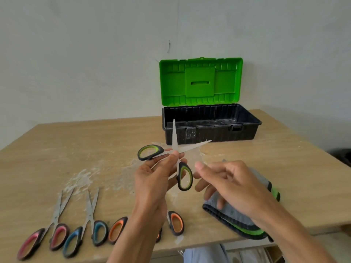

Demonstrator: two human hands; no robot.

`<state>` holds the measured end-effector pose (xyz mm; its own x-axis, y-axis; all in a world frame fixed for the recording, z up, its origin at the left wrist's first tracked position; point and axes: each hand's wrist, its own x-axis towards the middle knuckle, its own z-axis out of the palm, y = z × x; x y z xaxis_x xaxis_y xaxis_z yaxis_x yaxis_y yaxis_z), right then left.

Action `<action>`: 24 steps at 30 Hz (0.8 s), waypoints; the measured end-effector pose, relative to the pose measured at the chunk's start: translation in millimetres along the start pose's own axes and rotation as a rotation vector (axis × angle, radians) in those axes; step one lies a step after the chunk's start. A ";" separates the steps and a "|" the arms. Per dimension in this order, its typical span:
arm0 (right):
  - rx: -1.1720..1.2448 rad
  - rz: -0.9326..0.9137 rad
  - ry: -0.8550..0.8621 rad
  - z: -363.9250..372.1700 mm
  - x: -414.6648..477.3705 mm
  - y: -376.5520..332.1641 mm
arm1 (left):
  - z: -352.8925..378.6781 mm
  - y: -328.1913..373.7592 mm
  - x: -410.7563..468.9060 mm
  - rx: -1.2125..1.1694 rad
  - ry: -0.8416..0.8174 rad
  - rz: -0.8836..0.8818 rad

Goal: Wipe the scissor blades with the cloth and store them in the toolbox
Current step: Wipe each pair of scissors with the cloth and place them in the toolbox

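My left hand (155, 175) pinches green-handled scissors (182, 147) at the pivot, holding them above the table with the dusty blades spread wide and pointing up and right. My right hand (226, 183) hovers just right of the scissors with loosely curled fingers, holding nothing, above the folded grey cloth (235, 215) that lies on the table. The toolbox (210, 130) stands behind, its black base showing no tools and its green lid (201, 80) raised.
Pink-handled scissors (43, 236) and blue-handled scissors (85, 232) lie at the front left. Orange-handled scissors (175, 223) are partly hidden under my left forearm. White dust covers the wooden table (57, 149) in the middle. A wall stands close behind the toolbox.
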<state>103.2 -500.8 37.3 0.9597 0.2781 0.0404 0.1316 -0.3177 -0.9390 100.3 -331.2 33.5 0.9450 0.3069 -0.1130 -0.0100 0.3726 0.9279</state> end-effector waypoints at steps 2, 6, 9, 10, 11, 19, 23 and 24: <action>0.095 0.026 -0.012 4.4 2.5 -4.5 | 5.4 -0.3 2.3 -0.018 0.014 -0.003; 0.079 0.031 0.025 10.5 10.0 -9.8 | 10.4 1.5 6.8 -0.032 -0.006 -0.008; 0.105 0.018 0.029 9.6 17.2 -10.2 | 8.4 5.1 5.9 -0.016 -0.018 0.047; 0.118 0.009 0.037 7.2 18.9 -10.8 | 6.1 7.3 6.0 0.002 -0.010 0.086; 0.130 0.000 0.051 3.8 20.1 -11.3 | 3.8 9.7 7.3 0.041 0.003 0.135; 0.132 -0.093 0.164 -22.4 31.8 -21.4 | -5.6 17.3 22.6 0.541 0.009 0.485; 0.163 -0.089 0.246 -25.7 44.7 -21.0 | 13.7 4.9 27.5 0.743 -0.098 0.475; 0.167 -0.086 0.264 -27.4 48.3 -20.0 | 18.3 2.5 30.6 0.771 -0.116 0.467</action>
<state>153.6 -505.8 67.4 0.9809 0.0459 0.1890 0.1938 -0.1439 -0.9704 135.2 -336.9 38.9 0.9271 0.1736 0.3323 -0.2185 -0.4700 0.8552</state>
